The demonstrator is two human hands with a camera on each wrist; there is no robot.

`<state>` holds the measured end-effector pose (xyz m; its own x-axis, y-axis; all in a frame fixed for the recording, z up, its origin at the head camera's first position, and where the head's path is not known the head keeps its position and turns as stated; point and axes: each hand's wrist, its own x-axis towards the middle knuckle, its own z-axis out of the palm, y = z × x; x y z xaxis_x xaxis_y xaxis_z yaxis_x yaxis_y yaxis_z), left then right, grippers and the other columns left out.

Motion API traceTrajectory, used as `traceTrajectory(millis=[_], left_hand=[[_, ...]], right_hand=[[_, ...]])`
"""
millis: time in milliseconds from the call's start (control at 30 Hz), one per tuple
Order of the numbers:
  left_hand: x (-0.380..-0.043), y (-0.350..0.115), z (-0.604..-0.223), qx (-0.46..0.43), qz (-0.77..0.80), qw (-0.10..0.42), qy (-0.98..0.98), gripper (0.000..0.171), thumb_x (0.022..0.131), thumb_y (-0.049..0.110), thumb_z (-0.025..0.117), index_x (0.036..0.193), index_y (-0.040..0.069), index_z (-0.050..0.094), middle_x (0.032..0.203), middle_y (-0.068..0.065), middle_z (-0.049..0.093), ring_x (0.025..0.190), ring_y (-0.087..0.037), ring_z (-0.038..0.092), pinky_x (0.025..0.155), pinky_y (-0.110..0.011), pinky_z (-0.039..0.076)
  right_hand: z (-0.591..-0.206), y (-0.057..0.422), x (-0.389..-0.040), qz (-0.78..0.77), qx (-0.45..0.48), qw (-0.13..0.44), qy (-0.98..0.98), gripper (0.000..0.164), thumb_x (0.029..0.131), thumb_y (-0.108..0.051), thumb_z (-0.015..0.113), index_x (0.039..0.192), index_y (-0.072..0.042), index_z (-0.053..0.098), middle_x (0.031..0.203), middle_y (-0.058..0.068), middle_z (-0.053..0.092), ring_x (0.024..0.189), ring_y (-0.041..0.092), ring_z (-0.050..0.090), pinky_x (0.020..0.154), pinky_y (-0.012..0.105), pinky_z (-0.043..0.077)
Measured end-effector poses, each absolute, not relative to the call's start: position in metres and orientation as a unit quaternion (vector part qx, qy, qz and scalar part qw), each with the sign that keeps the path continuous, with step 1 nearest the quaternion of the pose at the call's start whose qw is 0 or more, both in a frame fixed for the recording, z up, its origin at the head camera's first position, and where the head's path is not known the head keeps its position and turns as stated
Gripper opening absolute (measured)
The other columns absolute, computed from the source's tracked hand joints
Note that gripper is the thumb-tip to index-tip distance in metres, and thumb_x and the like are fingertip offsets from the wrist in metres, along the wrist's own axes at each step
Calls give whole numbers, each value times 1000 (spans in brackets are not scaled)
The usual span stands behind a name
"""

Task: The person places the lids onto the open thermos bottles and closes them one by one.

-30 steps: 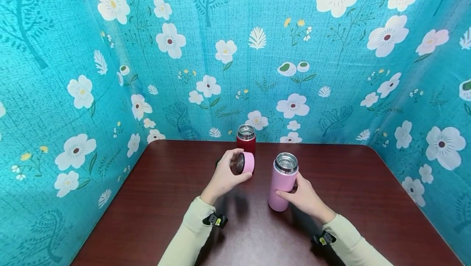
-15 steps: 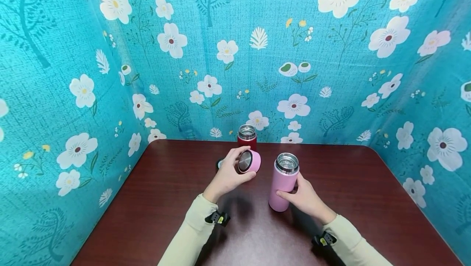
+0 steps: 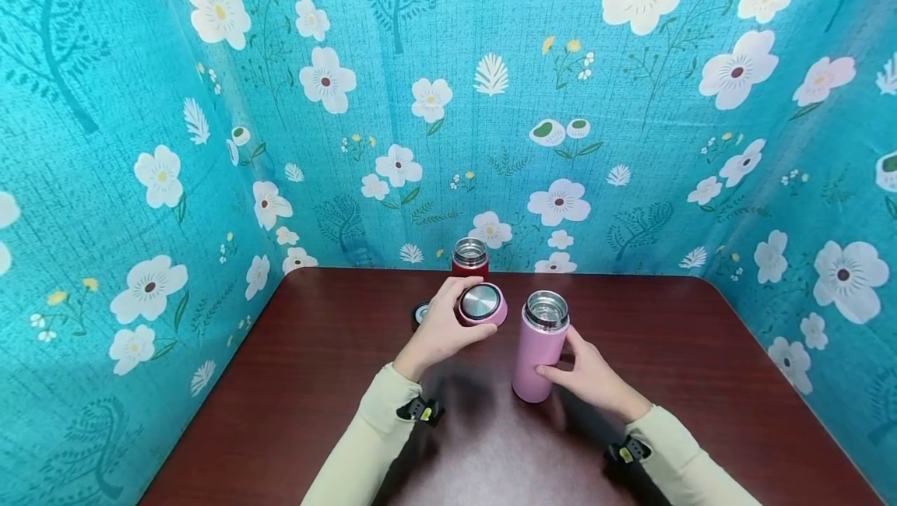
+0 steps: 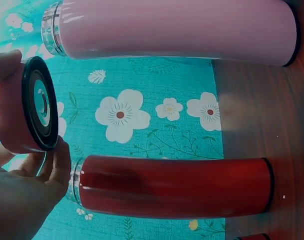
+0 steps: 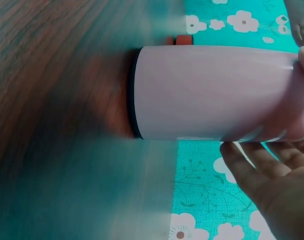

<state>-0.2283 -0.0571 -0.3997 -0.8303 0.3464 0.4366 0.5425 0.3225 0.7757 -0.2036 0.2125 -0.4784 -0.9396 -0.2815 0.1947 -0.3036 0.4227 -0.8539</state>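
Note:
In the head view my left hand (image 3: 440, 328) pinches the pink lid (image 3: 496, 314) between thumb and fingers, above the table. The lid is tilted so its round metal underside faces the head camera. My right hand (image 3: 594, 380) rests around the right side of the pink thermos bottle (image 3: 534, 362), thumb in front. This bottle stands upright with its steel mouth uncovered. In the right wrist view the fingertips (image 5: 231, 150) lie along the bottle's side. Behind the lid stands a red thermos bottle (image 3: 469, 265), also uncovered; the left wrist view shows its body (image 4: 171, 187) fully.
A dark round lid (image 3: 419, 313) lies on the brown table (image 3: 315, 381), partly hidden by the left hand. Blue flowered cloth (image 3: 448, 140) hangs behind the table and at both sides. The red bottle stands close to the back edge.
My left hand has turned the pink lid, so its underside swung from facing left to facing the head camera, and moved slightly right. My right thumb has slid slightly right on the pink bottle.

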Motion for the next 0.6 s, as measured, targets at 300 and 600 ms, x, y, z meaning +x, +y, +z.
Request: traceTrajectory(millis=[300,600], left_hand=[[-231,-47,-393,-267,-515,96,-809,75,72,30,82,135,11,46,128,0,51,113,-14,49,87,-36,48],[-232,-37,-385,-282,-526,91,-797,72,73,29,81,135,12,47,130,0,51,113,-14,50,87,-32,49]], right_hand=[[-453,206,-191,495,200,2,-846,71,80,-20,76,137,-6,36,123,15,57,105,30,60,81,37,51],[-452,209,-191,504,206,-12,-839,73,83,-21,74,141,-6,32,126,16,54,107,30,58,83,35,51]])
